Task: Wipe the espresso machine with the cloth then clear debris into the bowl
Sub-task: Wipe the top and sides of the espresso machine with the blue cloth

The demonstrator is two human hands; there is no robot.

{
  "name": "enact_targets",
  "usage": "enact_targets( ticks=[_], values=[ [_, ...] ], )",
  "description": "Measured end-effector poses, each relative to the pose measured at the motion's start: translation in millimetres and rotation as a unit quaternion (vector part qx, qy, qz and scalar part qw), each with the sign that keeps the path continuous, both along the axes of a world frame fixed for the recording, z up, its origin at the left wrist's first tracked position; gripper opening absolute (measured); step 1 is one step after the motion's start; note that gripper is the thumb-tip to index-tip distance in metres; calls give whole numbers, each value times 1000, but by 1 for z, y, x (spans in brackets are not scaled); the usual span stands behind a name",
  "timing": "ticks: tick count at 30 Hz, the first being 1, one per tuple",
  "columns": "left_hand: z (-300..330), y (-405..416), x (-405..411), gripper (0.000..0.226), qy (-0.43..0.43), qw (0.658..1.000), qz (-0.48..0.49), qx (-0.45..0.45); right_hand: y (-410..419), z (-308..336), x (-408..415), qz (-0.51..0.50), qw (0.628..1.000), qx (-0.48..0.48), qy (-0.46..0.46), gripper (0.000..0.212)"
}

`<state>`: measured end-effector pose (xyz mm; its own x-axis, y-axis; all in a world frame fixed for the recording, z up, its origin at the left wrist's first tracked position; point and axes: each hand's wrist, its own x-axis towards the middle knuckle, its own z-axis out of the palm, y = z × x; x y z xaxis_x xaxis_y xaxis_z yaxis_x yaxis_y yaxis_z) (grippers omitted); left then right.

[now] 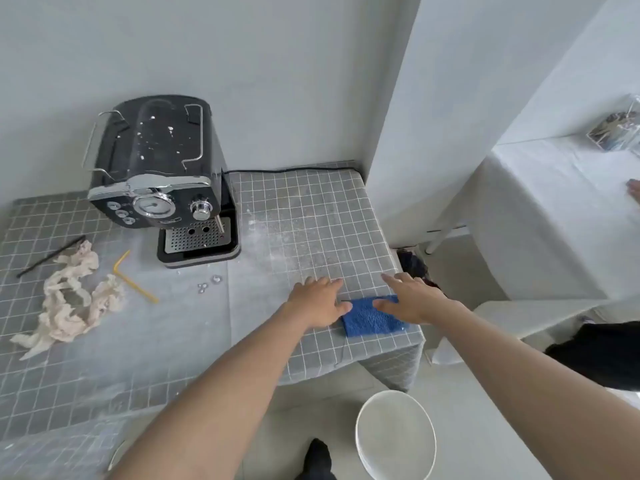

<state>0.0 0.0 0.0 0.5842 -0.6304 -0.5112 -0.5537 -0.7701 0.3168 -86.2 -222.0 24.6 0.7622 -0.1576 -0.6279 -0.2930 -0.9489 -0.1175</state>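
Both hands flat on the blue cloth [372,318] near the right front corner of the surface [311,216]: left hand [320,301] pressing its left edge, right hand [410,301] over its top right, fingers on both straight and released, nothing grasped. Soft, light terry, folded into a small square; likely limp once lifted, so best pinched at an edge or bunched in a palm. Black espresso machine [156,168] well apart at back left, white flecks speckling its top. White bowl [394,434] down on the floor, below the corner.
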Motion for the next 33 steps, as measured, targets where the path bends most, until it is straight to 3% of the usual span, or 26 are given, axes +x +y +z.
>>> enact_targets(
  ticks=[7,10,17,23,33],
  values=[
    [-39,-12,-18,71,0,999,-16,38,-18,-44,-14,29,999,-18,16,73],
    [-45,-14,-20,60,-7,1000,-14,27,-23,-55,-17,-2,1000,-5,0,63],
    [-54,-20,-25,39,-23,999,29,-21,-26,-63,-8,-38,998,17,-47,44],
    [-52,-14,-25,18,17,992,90,-89,-22,-63,-4,-43,997,24,-51,33],
    [-23,41,-11,14,87,962,200,-166,11,-34,8,-68,987,131,-62,18]
  ],
)
